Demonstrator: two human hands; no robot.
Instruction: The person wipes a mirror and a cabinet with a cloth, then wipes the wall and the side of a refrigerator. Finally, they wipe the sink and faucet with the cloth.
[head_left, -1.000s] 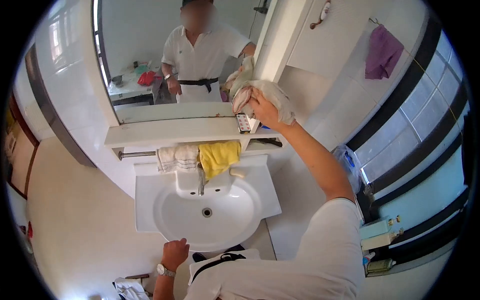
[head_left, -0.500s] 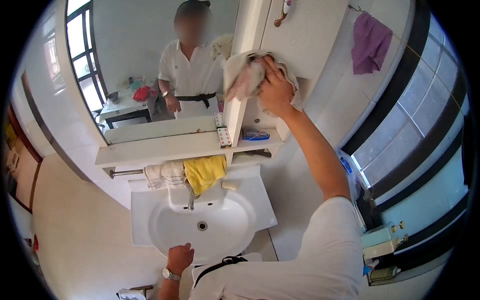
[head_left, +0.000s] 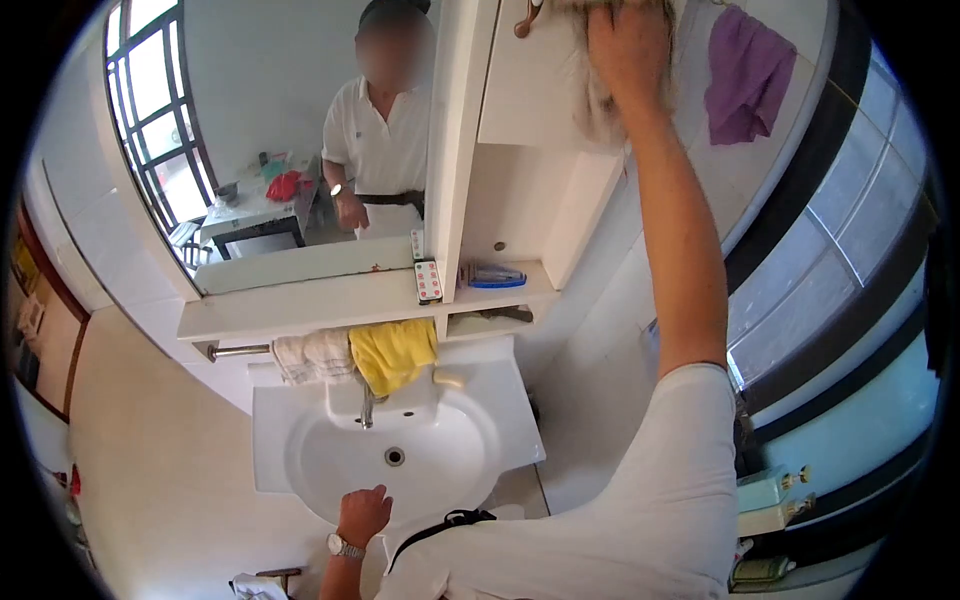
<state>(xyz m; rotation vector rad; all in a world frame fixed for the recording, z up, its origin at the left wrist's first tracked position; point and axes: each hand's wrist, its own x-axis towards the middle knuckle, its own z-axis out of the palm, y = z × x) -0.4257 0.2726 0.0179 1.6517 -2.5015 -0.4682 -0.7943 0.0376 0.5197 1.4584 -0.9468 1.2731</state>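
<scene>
At the top of the head view, my right hand presses a pale cloth against the white cabinet door, near its right edge. Part of the cloth is blurred and cut off by the frame. My left hand is at the front rim of the white sink, fingers curled, with nothing visible in it. Under the door is an open shelf holding a blue item. Left of the cabinet stands a mirror reflecting a person in a white shirt.
A yellow cloth and a whitish towel hang from a rail above the faucet. A soap bar lies behind the basin. A purple cloth hangs at the upper right, beside bottles lower down.
My right hand and the cloth have moved up and to the right across the cabinet door, uncovering the open shelf. The view has shifted slightly; my left hand stays by the sink.
</scene>
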